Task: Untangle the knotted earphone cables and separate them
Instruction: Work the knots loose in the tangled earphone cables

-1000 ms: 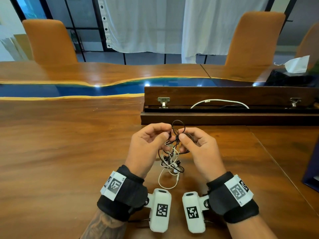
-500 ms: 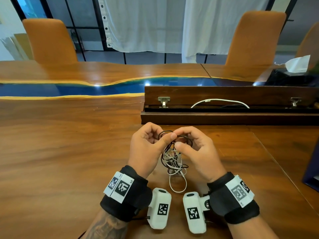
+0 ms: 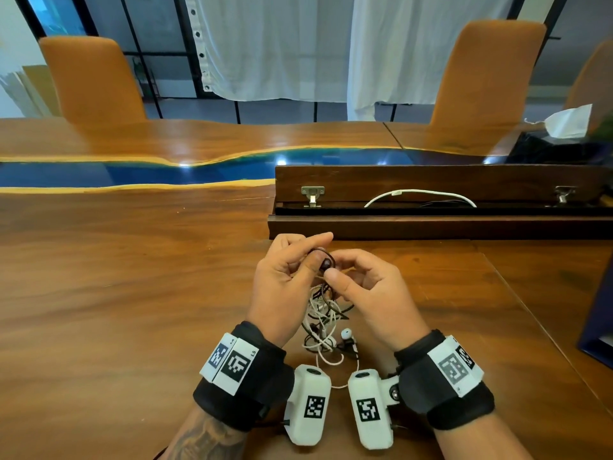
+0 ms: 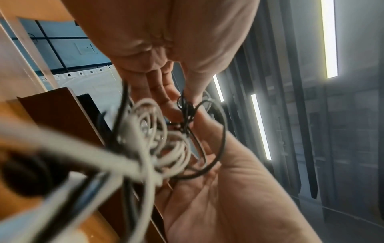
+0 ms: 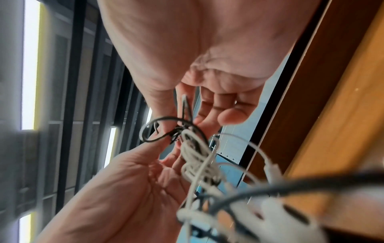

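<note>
A knot of black and white earphone cables (image 3: 323,310) hangs between my hands just above the wooden table (image 3: 132,310). My left hand (image 3: 315,257) pinches a black loop and a dark earbud at the top of the tangle. My right hand (image 3: 334,269) pinches the same spot from the other side, thumb to thumb. A white earbud (image 3: 346,333) and loose white loops trail down onto the table near my wrists. The left wrist view shows a tight black knot (image 4: 187,113) at the fingertips above the white coils (image 4: 149,136). In the right wrist view a black loop (image 5: 158,129) sits over the white strands (image 5: 197,157).
A long dark wooden box (image 3: 431,224) lies open just beyond my hands, with a white cable (image 3: 418,194) inside. A blue object (image 3: 598,327) stands at the right edge. A tissue box (image 3: 564,127) and two orange chairs are far across the table.
The black loop that stood above my fingers has been drawn down between the thumbs. My hands have closed together, and the tangle hangs lower, with a white earbud now on the table.
</note>
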`<action>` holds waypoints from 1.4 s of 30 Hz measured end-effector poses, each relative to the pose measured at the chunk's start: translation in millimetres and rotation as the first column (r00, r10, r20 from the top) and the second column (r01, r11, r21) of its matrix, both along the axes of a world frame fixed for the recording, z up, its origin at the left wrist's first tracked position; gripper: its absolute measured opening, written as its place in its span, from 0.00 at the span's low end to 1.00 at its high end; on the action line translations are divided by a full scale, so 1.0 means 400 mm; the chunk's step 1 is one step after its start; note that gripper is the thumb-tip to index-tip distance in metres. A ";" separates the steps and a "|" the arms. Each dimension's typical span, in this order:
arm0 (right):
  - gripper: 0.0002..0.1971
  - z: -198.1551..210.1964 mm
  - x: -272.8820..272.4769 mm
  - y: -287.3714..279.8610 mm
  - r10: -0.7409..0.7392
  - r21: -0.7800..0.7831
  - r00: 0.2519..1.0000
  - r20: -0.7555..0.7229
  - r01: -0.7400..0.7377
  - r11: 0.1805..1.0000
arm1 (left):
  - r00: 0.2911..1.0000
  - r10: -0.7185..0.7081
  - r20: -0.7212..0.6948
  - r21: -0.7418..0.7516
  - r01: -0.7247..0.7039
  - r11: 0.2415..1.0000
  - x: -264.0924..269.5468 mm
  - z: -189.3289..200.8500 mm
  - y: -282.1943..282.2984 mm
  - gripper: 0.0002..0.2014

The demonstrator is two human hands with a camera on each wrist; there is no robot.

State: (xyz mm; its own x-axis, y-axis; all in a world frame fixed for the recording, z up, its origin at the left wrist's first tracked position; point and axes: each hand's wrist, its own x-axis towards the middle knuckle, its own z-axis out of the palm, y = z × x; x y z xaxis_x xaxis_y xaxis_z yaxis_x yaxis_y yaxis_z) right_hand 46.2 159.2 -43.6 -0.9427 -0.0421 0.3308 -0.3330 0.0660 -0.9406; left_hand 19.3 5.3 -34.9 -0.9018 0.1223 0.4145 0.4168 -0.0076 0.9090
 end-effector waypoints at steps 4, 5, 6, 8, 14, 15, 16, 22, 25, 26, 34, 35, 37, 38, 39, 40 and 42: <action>0.09 0.003 -0.002 0.019 -0.041 0.093 0.999 -0.009 0.042 0.995 | 1.000 -0.004 0.017 0.012 0.004 1.000 0.005 0.004 0.000 0.15; 0.08 0.004 -0.003 0.023 -0.045 0.114 0.999 -0.006 0.046 0.992 | 1.000 0.010 0.026 0.020 -0.010 1.000 0.007 0.005 0.001 0.12; 0.06 0.004 -0.004 0.025 -0.059 0.136 0.998 -0.007 0.059 0.989 | 0.999 0.024 0.043 0.032 -0.026 0.999 0.008 0.005 0.001 0.11; 0.05 0.001 -0.004 0.023 -0.096 0.160 0.995 -0.023 0.098 0.982 | 0.996 0.040 0.075 0.057 -0.044 0.997 0.006 0.004 0.000 0.08; 0.12 0.004 -0.003 0.021 -0.095 0.146 0.995 0.020 0.091 0.985 | 0.999 -0.001 0.035 -0.024 0.002 1.000 0.007 0.003 -0.003 0.07; 0.13 0.006 -0.001 0.019 -0.083 0.161 0.996 0.021 0.079 0.984 | 0.999 -0.017 0.036 -0.018 0.018 1.000 0.008 0.001 -0.001 0.08; 0.14 0.007 0.000 0.017 -0.082 0.164 0.997 0.014 0.079 0.983 | 0.999 -0.034 0.040 -0.012 0.034 0.999 0.008 -0.001 0.002 0.08; 0.11 0.007 -0.003 0.026 -0.152 0.136 0.988 -0.023 0.154 0.979 | 0.996 -0.067 0.065 -0.020 0.069 0.997 0.010 -0.002 0.006 0.08; 0.11 0.007 -0.006 0.027 -0.230 0.035 0.973 -0.008 0.230 0.973 | 0.992 -0.057 0.110 0.030 0.054 0.998 0.004 0.000 0.000 0.07; 0.10 0.002 -0.010 0.029 -0.300 0.021 0.954 -0.016 0.300 0.954 | 0.991 -0.051 0.125 0.039 0.046 0.998 0.003 0.001 -0.002 0.07; 0.05 -0.008 -0.022 0.035 -0.343 -0.099 0.939 0.024 0.344 0.934 | 0.960 -0.079 0.269 0.021 0.076 0.997 -0.011 0.005 -0.019 0.13; 0.07 -0.003 -0.019 0.029 -0.300 -0.130 0.953 0.034 0.302 0.945 | 0.959 -0.083 0.270 -0.046 0.099 0.994 -0.011 0.002 -0.018 0.13; 0.09 0.004 -0.013 0.017 -0.223 -0.147 0.974 0.037 0.226 0.963 | 0.962 -0.120 0.245 -0.183 0.168 0.969 -0.005 -0.004 -0.011 0.15; 0.09 0.006 -0.010 0.012 -0.197 -0.150 0.980 0.038 0.201 0.968 | 0.963 -0.150 0.224 -0.223 0.201 0.954 -0.001 -0.007 -0.006 0.17; 0.08 0.009 -0.008 0.009 -0.187 -0.150 0.982 0.036 0.191 0.970 | 0.964 -0.168 0.207 -0.244 0.217 0.945 0.001 -0.011 -0.002 0.17; 0.08 0.011 -0.008 0.008 -0.196 -0.153 0.980 0.029 0.198 0.968 | 0.966 -0.166 0.200 -0.251 0.214 0.944 0.002 -0.012 -0.001 0.16; 0.07 0.014 -0.010 0.015 -0.252 -0.173 0.968 0.005 0.249 0.953 | 0.974 -0.123 0.192 -0.250 0.170 0.953 -0.001 -0.012 -0.006 0.13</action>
